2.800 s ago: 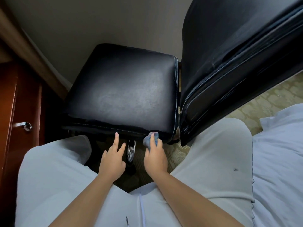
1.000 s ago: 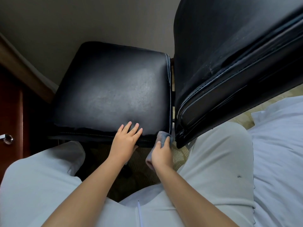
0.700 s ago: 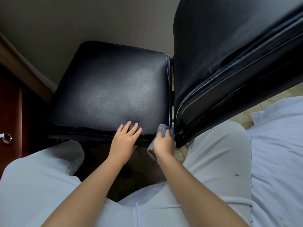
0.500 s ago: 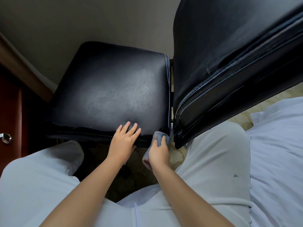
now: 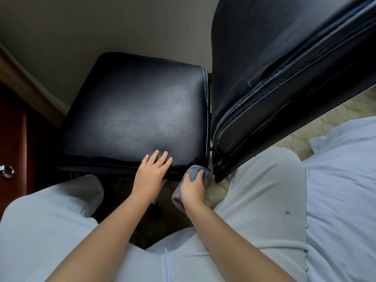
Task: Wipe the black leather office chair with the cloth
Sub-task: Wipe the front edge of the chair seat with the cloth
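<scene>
Partly hidden cloth (image 5: pixel 194 174) (in right hand (image 5: pixel 192 190))

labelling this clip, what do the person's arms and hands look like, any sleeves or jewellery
Both forearms are bare, no sleeves reaching them. The left hand and right hand show no gloves, rings, watch or bracelet. Nails look short and unpainted.

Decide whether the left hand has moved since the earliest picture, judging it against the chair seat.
Yes. The left hand has moved up and to the right: from below the near edge of the chair seat, its fingers now lie flat on the seat's top.
</scene>
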A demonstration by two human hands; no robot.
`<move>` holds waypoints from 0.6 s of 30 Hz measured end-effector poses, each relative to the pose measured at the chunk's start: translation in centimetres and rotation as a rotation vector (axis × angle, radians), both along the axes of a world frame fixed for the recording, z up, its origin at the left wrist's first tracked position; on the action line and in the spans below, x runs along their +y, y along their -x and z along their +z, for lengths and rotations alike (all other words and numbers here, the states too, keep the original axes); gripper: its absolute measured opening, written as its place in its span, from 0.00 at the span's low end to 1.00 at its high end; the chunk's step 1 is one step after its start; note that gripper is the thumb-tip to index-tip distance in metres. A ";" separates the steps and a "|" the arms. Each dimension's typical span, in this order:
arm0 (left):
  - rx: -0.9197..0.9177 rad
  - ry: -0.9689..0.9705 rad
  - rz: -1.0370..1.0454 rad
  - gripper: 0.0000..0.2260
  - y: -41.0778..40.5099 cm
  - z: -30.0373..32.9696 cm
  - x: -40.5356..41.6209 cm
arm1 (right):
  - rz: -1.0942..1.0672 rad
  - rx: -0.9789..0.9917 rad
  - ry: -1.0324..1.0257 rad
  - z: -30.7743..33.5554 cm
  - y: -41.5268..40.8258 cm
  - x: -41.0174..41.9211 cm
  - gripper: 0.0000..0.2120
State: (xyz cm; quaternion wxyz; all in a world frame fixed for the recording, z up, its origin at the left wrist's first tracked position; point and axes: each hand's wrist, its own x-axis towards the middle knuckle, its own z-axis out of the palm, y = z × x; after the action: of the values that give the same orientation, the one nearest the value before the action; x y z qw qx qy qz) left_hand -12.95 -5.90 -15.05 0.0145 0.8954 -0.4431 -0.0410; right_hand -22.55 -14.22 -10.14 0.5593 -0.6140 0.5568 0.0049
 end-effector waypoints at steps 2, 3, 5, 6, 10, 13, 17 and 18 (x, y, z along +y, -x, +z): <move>0.011 0.002 0.005 0.33 0.1 0.1 -0.1 | 0.011 0.081 0.002 0.1 -0.9 -1.4 0.26; 0.005 0.008 0.008 0.32 0.1 0.1 0.0 | -0.004 0.051 -0.024 -0.3 -1.3 -2.0 0.25; -0.009 -0.008 0.008 0.32 0.3 0.1 0.1 | -0.017 -0.009 -0.069 -0.4 -1.8 -2.6 0.20; -0.014 -0.012 0.008 0.33 0.4 0.3 0.2 | 0.022 0.028 -0.054 -0.4 -2.0 -2.8 0.19; 0.013 -0.148 -0.053 0.36 0.8 0.6 0.1 | -0.019 0.115 -0.022 -0.4 -2.6 -3.6 0.27; 0.048 -0.211 -0.070 0.39 0.5 1.4 -0.2 | -0.009 0.126 -0.002 0.1 -2.6 -3.7 0.27; 0.108 -0.283 -0.088 0.39 -0.3 2.5 -0.8 | -0.058 0.103 -0.022 0.0 -3.4 -5.0 0.25; 0.113 -0.283 -0.096 0.38 -0.4 2.8 -1.0 | -0.070 0.061 -0.060 0.1 -3.3 -5.3 0.22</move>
State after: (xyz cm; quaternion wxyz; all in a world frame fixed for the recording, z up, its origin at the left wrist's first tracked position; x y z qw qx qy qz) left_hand -12.56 -6.92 -12.27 -0.0888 0.8626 -0.4737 -0.1537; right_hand -19.25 -19.56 -10.04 0.5601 -0.5767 0.5944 0.0205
